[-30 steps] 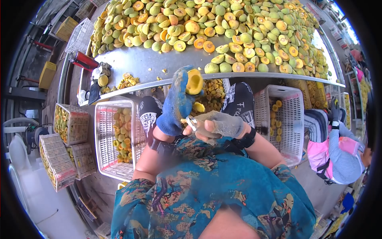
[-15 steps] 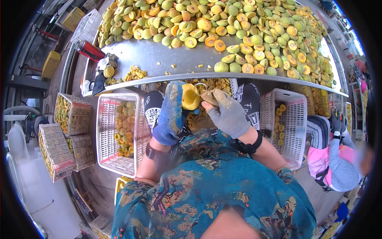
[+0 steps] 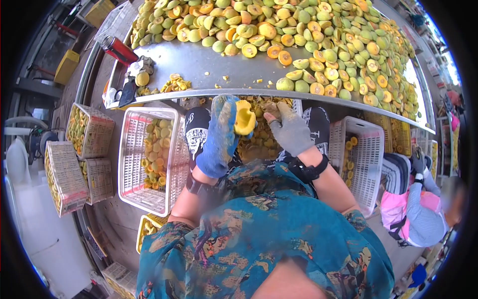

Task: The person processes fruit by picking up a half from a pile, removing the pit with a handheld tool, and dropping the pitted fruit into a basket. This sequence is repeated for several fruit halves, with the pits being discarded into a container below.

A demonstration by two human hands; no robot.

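My left hand [image 3: 222, 135], in a blue coated glove with bits of pulp on it, is closed round a yellow peach half [image 3: 245, 118]. The cut side shows a hollow at its middle. Just right of the fruit, apart from it, my right hand [image 3: 291, 128] in a grey glove has its fingers curled together. A thin metal loop showed by these fingers a moment ago; now the fingers hide most of whatever they grip. Below both hands, between my knees, lies a heap of yellow fruit scraps [image 3: 259, 147].
A metal table [image 3: 214, 67] ahead carries a large pile of halved peaches [image 3: 343, 55] and a red can-shaped container [image 3: 118, 51]. White crates with fruit halves stand at my left [image 3: 130, 164] and right [image 3: 366, 174]. Another person [image 3: 420, 209] works at the far right.
The peach half has turned so its hollow faces right, and my left hand has moved slightly right. My right hand has drawn away from the fruit to the right.
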